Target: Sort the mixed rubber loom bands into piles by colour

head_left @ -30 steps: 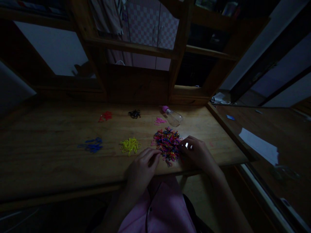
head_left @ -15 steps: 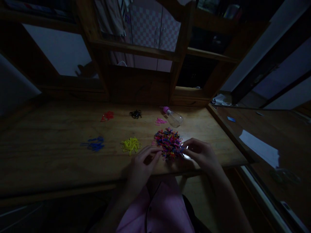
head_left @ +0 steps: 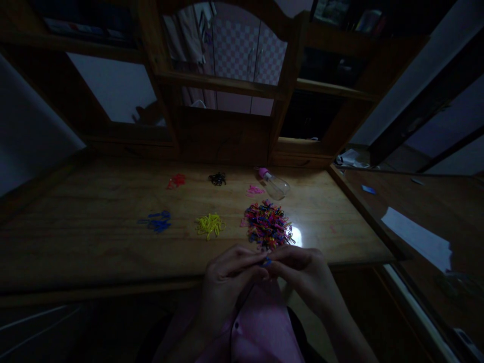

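Observation:
My left hand point(head_left: 232, 275) and my right hand point(head_left: 304, 275) meet in front of the desk's near edge, fingertips almost touching. Between them shows a small blue rubber band point(head_left: 267, 261), pinched by the right thumb and fingers. The left fingers are closed at its other side; their grip is partly hidden. Just beyond my hands lies a mixed heap of coloured rubber bands point(head_left: 269, 224). Separate small piles lie around it: yellow bands point(head_left: 210, 225), blue bands point(head_left: 158, 222), red bands point(head_left: 177, 180), black bands point(head_left: 218, 179) and pink bands point(head_left: 254, 190).
A clear bottle with a pink cap point(head_left: 276, 185) lies behind the heap. The wooden desk point(head_left: 113, 247) has shelving along its back. On the brown surface to the right are a white paper point(head_left: 416, 237) and a small blue card point(head_left: 368, 189). The room is dim.
Both hands have drawn back from the heap toward my body and come together, with a blue rubber band between the fingertips. The heap looks slightly more spread. The view has shifted a little.

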{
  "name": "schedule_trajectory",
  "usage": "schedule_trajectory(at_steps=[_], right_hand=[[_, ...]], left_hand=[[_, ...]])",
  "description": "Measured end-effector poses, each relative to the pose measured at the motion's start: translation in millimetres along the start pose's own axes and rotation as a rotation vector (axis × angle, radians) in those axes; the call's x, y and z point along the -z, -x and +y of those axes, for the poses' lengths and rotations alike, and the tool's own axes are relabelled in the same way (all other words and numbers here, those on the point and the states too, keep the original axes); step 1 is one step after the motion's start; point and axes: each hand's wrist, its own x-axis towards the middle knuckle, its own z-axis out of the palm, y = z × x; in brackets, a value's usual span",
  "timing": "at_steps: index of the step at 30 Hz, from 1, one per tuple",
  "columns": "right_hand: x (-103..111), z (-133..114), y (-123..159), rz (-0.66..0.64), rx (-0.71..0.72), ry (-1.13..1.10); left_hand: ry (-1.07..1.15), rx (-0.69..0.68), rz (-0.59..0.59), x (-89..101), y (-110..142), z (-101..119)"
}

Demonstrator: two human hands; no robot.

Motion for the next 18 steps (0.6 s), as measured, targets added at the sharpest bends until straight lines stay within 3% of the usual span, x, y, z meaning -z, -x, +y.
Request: schedule_trajectory(at_steps=[6, 9, 11, 14, 17, 18], right_hand=[[-9.1, -6.4, 10.7, -0.045, 0.098, 0.161], [-4.1, -3.3, 8.3, -0.009, 0.158, 0.273], [5.6, 3.8, 1.7, 0.063, 0.21, 0.348], [24.9, 17.3, -14.8, 0.177, 0.316, 0.471], [36.0, 23.3, -34.8, 0.226, 0.408, 0.577], [35.6, 22.4, -41.8, 0.226, 0.429, 0.62]], left_hand=[[-0.155, -0.178, -0.061, 14.1, 16.2, -0.5], [-0.328, -0.233, 0.021, 29.6, 9.5, 3.0], [-0.486, -0.232, 0.178, 51.5, -3.0, 2.7], [-0.73, -0.247, 0.448, 101.7, -25.1, -6.7], [-0.942, -0.229, 0.59, 154.1, -39.3, -25.0], [-0.983, -0.209, 0.585, 167.7, -41.7, -31.3]])
